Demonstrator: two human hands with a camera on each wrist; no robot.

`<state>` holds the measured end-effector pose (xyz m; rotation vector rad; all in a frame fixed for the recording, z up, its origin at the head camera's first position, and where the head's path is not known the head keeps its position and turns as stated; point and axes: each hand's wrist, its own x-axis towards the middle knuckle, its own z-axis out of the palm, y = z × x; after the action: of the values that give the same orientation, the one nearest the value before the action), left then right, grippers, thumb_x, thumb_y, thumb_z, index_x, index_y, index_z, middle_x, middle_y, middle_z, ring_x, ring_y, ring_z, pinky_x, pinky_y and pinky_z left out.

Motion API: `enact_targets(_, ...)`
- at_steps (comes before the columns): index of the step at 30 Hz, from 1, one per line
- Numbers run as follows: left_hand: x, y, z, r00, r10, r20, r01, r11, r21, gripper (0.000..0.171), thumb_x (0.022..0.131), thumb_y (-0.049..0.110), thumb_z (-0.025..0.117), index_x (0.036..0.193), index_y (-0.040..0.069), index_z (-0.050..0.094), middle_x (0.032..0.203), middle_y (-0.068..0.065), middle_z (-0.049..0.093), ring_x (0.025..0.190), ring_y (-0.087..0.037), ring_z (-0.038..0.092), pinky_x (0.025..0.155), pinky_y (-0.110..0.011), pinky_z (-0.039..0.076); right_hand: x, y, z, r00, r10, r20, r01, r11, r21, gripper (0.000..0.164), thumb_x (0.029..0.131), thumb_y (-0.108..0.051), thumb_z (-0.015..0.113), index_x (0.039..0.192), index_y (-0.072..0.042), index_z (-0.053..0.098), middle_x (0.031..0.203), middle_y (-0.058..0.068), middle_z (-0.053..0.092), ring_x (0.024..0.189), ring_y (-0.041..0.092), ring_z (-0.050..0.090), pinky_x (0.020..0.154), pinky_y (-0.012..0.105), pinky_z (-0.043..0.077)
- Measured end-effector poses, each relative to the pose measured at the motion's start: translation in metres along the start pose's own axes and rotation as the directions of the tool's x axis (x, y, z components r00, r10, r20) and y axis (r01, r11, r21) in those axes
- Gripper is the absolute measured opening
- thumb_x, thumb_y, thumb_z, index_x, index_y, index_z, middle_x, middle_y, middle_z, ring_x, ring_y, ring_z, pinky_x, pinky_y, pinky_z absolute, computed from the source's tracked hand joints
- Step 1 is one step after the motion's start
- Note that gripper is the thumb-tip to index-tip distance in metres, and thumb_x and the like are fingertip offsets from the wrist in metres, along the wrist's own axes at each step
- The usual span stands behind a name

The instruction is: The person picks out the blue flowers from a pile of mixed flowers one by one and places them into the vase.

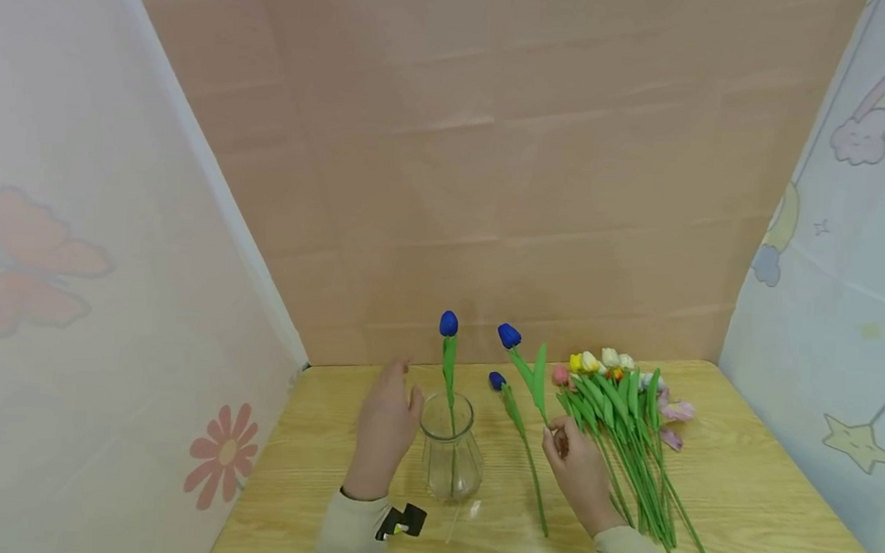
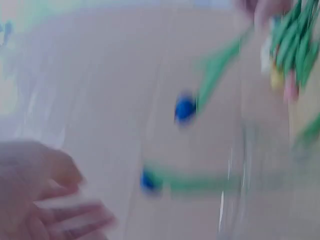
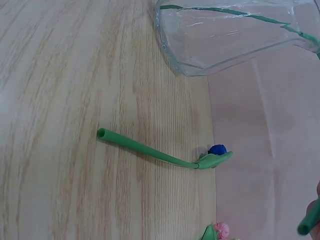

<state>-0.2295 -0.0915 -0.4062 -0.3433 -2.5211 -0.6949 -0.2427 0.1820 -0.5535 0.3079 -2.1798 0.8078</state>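
My right hand [image 1: 578,469] pinches the stem of a blue artificial tulip [image 1: 509,336], its bloom raised and leaning left. The cut end of this held stem [image 3: 311,219] shows at the right edge of the right wrist view. To the left, a clear glass vase [image 1: 468,474] has one blue tulip [image 1: 449,324] standing upright in it. My left hand [image 1: 387,428] is beside the vase with relaxed fingers and holds nothing; it looks blurred in the left wrist view. Another blue tulip [image 1: 530,462] lies on the table between the vase and my right hand.
At the right, a pile of artificial tulips [image 1: 632,441] in white, yellow, pink and other colours lies on the wooden table [image 1: 761,510]. A brown backdrop [image 1: 492,187] rises behind the table, with printed curtains [image 1: 134,277] at both sides.
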Motion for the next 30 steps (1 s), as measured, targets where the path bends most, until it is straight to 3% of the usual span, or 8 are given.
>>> enact_targets(2,0.001,0.021,0.005,0.993,0.119,-0.017,-0.121,0.98,-0.16,0.034,0.093,0.008,0.061,0.126,0.002,0.054,0.113,-0.012,0.064,0.096,-0.023,0.065,0.074,-0.033,0.056,0.0,0.0,0.0,0.999,-0.037,-0.027,0.037,0.999,0.002,0.017,0.082,-0.002,0.072,0.093,-0.007,0.06,0.062,-0.014,0.041,0.048,-0.007,0.025,0.039,0.013,0.023)
enact_targets(4,-0.003,0.038,0.016,0.975,0.199,0.099,-0.148,0.914,-0.376,0.034,0.097,0.009,0.056,0.13,0.004,0.051,0.117,-0.01,0.062,0.104,-0.021,0.063,0.085,-0.032,0.054,0.001,0.001,0.001,0.997,-0.062,-0.045,0.062,0.998,0.0,0.019,0.081,-0.001,0.073,0.093,-0.007,0.06,0.061,-0.014,0.041,0.048,-0.008,0.026,0.039,0.012,0.023)
enact_targets(7,-0.012,0.055,0.042,0.912,0.216,0.347,0.042,0.795,-0.605,0.039,0.101,0.016,0.05,0.139,0.007,0.043,0.128,-0.007,0.056,0.114,-0.02,0.058,0.095,-0.029,0.05,0.002,0.0,0.001,0.994,-0.09,-0.064,0.09,0.996,-0.005,0.019,0.08,0.0,0.073,0.092,-0.006,0.06,0.061,-0.014,0.042,0.048,-0.008,0.028,0.04,0.011,0.024)
enact_targets(11,-0.025,0.062,0.083,0.821,0.117,0.559,0.332,0.699,-0.634,0.054,0.101,0.025,0.05,0.148,0.008,0.031,0.145,-0.008,0.044,0.129,-0.027,0.048,0.102,-0.034,0.047,0.0,-0.001,0.003,0.991,-0.11,-0.072,0.111,0.994,0.005,0.021,0.078,0.002,0.073,0.093,-0.004,0.059,0.062,-0.014,0.041,0.05,-0.009,0.028,0.041,0.01,0.025)
enact_targets(13,-0.028,0.063,0.1,0.803,0.065,0.592,0.411,0.659,-0.63,0.059,0.101,0.026,0.051,0.15,0.004,0.026,0.149,-0.013,0.039,0.134,-0.033,0.043,0.104,-0.042,0.045,-0.003,-0.002,0.004,0.99,-0.12,-0.068,0.121,0.993,0.012,0.021,0.078,0.003,0.073,0.093,-0.004,0.059,0.063,-0.014,0.04,0.051,-0.009,0.027,0.041,0.009,0.025)
enact_targets(23,-0.014,0.068,0.13,0.844,-0.099,0.527,0.531,0.298,-0.794,0.057,0.102,0.018,0.048,0.148,-0.005,0.024,0.138,-0.024,0.047,0.123,-0.034,0.053,0.104,-0.047,0.044,-0.011,-0.006,0.008,0.983,-0.175,-0.057,0.175,0.985,-0.004,0.016,0.078,-0.004,0.071,0.091,-0.006,0.06,0.063,-0.014,0.043,0.055,-0.008,0.032,0.044,0.008,0.028)
enact_targets(26,-0.011,0.068,0.129,0.88,-0.087,0.468,0.47,0.313,-0.825,0.04,0.102,0.015,0.048,0.136,-0.004,0.04,0.124,-0.021,0.058,0.112,-0.031,0.06,0.098,-0.043,0.049,-0.012,-0.007,0.008,0.981,-0.188,-0.046,0.188,0.982,-0.006,0.02,0.075,-0.002,0.073,0.09,-0.007,0.06,0.062,-0.014,0.043,0.054,-0.009,0.032,0.044,0.008,0.028)
enact_targets(30,-0.01,0.07,0.116,0.942,-0.008,0.337,0.299,0.482,-0.824,0.023,0.102,0.019,0.048,0.117,0.003,0.055,0.109,-0.016,0.065,0.101,-0.025,0.064,0.09,-0.037,0.053,-0.014,-0.007,0.008,0.982,-0.185,-0.026,0.185,0.983,-0.009,0.025,0.073,0.001,0.077,0.09,-0.007,0.06,0.062,-0.014,0.041,0.053,-0.01,0.03,0.043,0.008,0.026)
